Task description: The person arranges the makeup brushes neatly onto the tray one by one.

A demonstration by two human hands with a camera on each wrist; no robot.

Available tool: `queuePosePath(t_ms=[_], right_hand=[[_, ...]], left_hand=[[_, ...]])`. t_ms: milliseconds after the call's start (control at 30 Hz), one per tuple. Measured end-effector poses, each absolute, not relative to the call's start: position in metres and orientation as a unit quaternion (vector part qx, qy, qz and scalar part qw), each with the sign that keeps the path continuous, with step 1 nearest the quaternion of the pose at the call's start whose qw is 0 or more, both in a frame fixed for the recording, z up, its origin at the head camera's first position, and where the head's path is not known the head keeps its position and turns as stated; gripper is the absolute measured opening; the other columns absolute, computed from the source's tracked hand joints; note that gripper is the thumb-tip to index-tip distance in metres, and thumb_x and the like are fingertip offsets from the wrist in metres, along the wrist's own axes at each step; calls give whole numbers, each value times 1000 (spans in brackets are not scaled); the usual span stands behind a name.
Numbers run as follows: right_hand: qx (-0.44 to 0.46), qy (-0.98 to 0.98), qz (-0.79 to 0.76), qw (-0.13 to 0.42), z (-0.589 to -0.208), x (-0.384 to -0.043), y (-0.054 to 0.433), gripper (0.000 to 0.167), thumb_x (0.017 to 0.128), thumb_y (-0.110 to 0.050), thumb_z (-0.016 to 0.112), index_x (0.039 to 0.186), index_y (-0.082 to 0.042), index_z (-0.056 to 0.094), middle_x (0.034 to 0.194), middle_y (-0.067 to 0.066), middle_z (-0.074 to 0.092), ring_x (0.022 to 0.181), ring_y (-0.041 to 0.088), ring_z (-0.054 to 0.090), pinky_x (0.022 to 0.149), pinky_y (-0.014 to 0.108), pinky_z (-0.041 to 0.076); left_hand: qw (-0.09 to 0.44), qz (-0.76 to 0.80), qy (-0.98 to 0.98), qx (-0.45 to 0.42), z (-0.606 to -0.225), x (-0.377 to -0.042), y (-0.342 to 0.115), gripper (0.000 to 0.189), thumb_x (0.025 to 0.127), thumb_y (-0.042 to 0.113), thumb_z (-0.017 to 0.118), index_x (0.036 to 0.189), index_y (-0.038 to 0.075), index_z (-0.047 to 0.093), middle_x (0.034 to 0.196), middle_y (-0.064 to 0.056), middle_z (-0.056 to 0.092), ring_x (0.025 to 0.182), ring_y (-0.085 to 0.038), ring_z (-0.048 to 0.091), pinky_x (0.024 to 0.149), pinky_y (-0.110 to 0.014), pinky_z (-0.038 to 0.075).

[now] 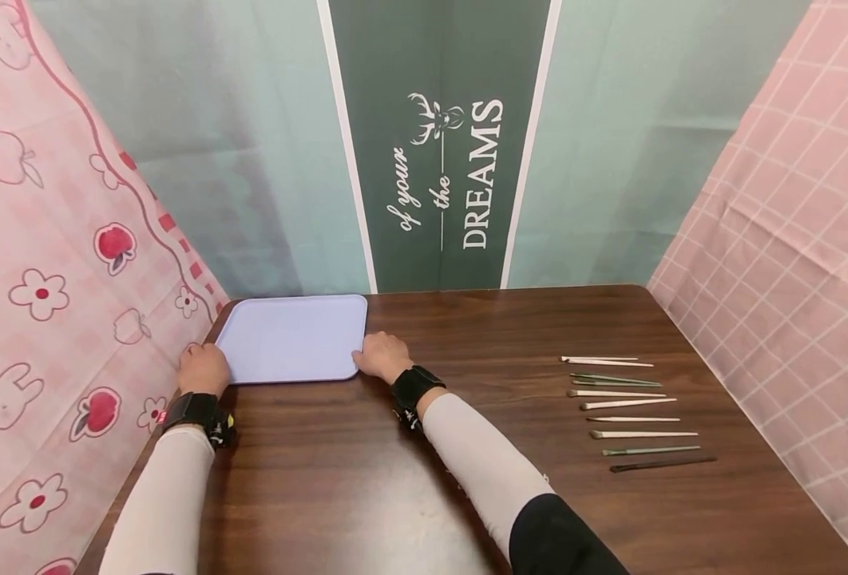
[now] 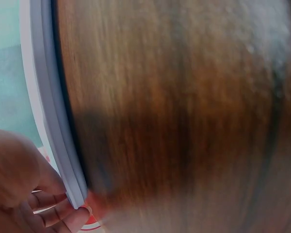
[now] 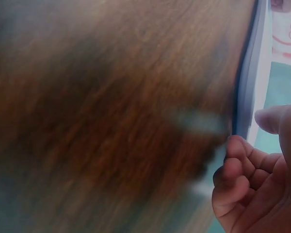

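- The step in hand looks like handling the tray (image 1: 291, 339), which lies flat, or nearly so, on the table (image 1: 481, 343) left of centre in the head view, its far edge close to the green cloth (image 1: 251, 160).
- The left hand (image 1: 204, 370) is at the tray's lower left corner; the left wrist view shows its fingers bent round that corner at the lower left of the frame.
- The right hand (image 1: 384, 355) holds the lower right corner; the right wrist view shows the thumb on the upper side and curled fingers at the underside, at the right of the frame.
- Neither hand is spread wide; both hold the tray.
- Whether the tray is being set down, slid or picked up, I cannot tell; a slight lift off the wood cannot be ruled out.
- The next move, I judge, calls for both hands to act together, so that the tray sits level and square before either grip loosens.
- The brushes (image 1: 643, 434) lie in a rough column at the right of the head view, well apart from both hands and untouched; reaching them would first need a free hand.
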State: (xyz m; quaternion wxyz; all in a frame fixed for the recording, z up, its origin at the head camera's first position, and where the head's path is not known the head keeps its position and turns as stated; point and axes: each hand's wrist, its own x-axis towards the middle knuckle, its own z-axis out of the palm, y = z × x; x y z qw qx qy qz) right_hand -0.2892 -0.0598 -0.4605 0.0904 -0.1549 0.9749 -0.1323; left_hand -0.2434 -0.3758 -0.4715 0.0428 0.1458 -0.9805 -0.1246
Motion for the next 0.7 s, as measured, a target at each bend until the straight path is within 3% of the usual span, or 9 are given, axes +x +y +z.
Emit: queuePosePath(t_ms=[167, 400, 700], right_hand=[[-153, 975, -130, 97, -468, -289, -63, 44, 101, -45, 52, 106, -7, 73, 111, 9, 72, 86, 23, 66, 73, 38, 55], [-137, 975, -129, 116, -473, -291, -63, 33, 99, -36, 53, 104, -9, 73, 107, 7, 71, 82, 22, 62, 73, 38, 54], [-138, 977, -125, 100, -474, -288, -43, 29, 96, -31, 53, 95, -9, 73, 103, 9, 72, 80, 24, 64, 69, 39, 54]], left_hand=[[42, -130, -979, 149, -475, -238, -374, 38, 98, 1, 30, 115, -30, 44, 116, -50, 40, 110, -62, 42, 85, -73, 47], [24, -130, -981, 139, -475, -238, -374, 38, 96, 2, 35, 115, -29, 48, 116, -48, 41, 111, -62, 43, 85, -72, 47], [2, -130, -984, 119, -467, -235, -364, 36, 97, 1, 35, 113, -28, 49, 110, -46, 47, 105, -62, 50, 84, -71, 48]])
